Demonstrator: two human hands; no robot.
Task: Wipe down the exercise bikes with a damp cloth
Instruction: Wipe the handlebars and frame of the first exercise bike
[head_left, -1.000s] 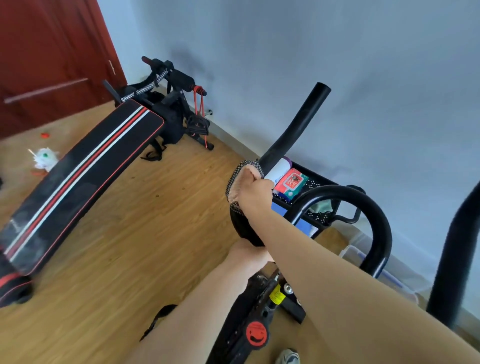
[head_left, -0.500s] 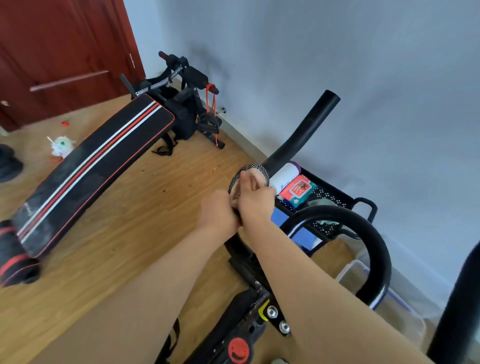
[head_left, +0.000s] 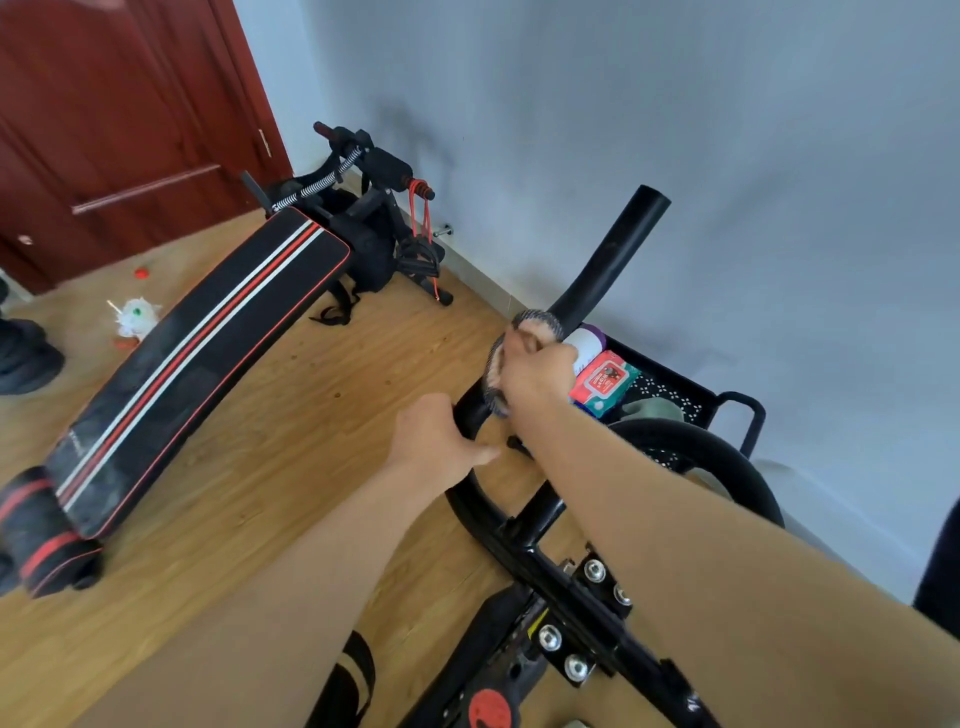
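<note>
Black handlebar (head_left: 618, 254), grey speckled cloth (head_left: 540, 318), black bench with red-white stripes (head_left: 208, 364), red door (head_left: 104, 130)

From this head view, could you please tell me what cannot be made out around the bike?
Head view only:
Cloth: mostly hidden under the right hand; dampness unreadable.
Left hand: whether its fingers close round the handlebar is unclear; the hand hides them.
Pack label: too small, partly behind the right hand.
Bike lower frame: cut off by the bottom edge.
</note>
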